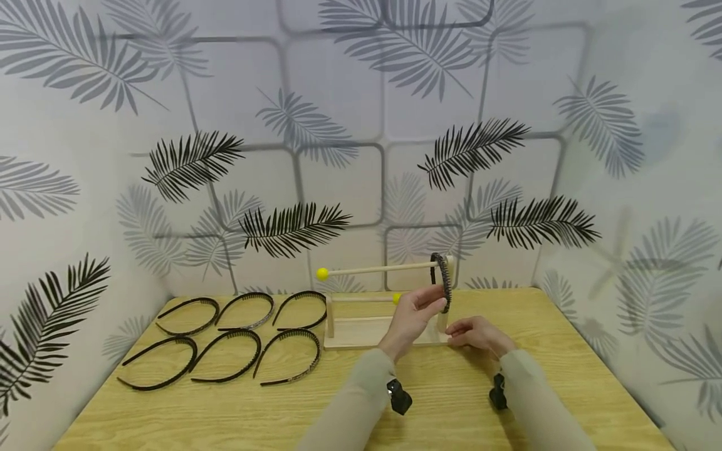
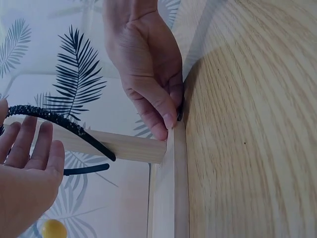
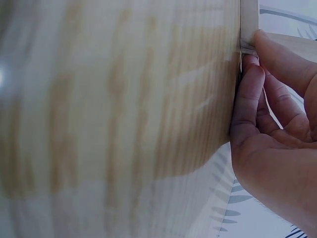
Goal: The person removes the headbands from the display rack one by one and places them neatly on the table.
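Note:
A dark beaded headband (image 1: pixel 445 285) hangs over the right end of the upper rod of a wooden rack (image 1: pixel 361 341). My left hand (image 1: pixel 413 318) holds this headband, its fingers behind the band in the left wrist view. At the base's right front corner, my right hand (image 1: pixel 481 335) pinches the wood between thumb and fingers. The left wrist view shows the right thumb on the base's edge (image 2: pixel 171 183), while the right wrist view shows the right hand (image 3: pixel 277 114) from close up.
Several black toothed headbands (image 1: pixel 290 357) lie in two rows on the wooden table (image 1: pixel 451 413), left of the rack. Yellow balls cap the left end of the upper rod (image 1: pixel 383 269) and a point near the left hand. A leaf-patterned wall covering (image 1: pixel 350 188) stands behind.

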A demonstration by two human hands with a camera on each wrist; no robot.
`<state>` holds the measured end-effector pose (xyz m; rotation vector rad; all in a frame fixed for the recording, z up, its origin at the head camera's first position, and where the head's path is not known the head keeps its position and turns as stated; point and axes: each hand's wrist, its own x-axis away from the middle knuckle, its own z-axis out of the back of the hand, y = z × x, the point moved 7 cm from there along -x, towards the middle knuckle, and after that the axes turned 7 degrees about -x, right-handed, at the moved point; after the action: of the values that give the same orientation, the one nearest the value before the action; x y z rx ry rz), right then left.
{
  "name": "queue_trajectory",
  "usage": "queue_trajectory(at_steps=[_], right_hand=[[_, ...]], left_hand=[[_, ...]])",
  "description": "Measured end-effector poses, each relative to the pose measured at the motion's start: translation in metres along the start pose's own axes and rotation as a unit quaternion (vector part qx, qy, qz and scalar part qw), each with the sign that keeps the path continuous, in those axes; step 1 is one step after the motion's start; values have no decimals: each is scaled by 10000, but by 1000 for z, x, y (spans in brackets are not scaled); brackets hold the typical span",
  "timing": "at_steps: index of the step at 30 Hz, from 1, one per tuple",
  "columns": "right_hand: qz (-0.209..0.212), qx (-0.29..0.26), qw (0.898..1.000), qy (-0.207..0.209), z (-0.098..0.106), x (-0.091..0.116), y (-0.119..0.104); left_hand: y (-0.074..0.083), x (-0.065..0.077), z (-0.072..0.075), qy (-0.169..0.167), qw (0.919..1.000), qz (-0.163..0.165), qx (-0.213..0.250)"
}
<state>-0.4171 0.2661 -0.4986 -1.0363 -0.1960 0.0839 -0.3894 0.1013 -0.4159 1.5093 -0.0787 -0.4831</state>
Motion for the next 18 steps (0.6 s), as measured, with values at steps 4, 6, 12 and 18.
queue_trajectory(at_steps=[4,6,12,18], right_hand=[[-13,-16,10000,-7,1,0,0],[-48,-113,9999,-48,1,0,0],[-99,-255,9995,-142,0,2,0],[-70,-168,9997,-142,0,2,0]], left_hand=[[2,-3,-6,-83,9999,-39,85],[3,-4,-8,-132,9998,-10,137],[6,-4,-11,-161,9997,127,133],[9,-5,-7,-132,9998,139,24]])
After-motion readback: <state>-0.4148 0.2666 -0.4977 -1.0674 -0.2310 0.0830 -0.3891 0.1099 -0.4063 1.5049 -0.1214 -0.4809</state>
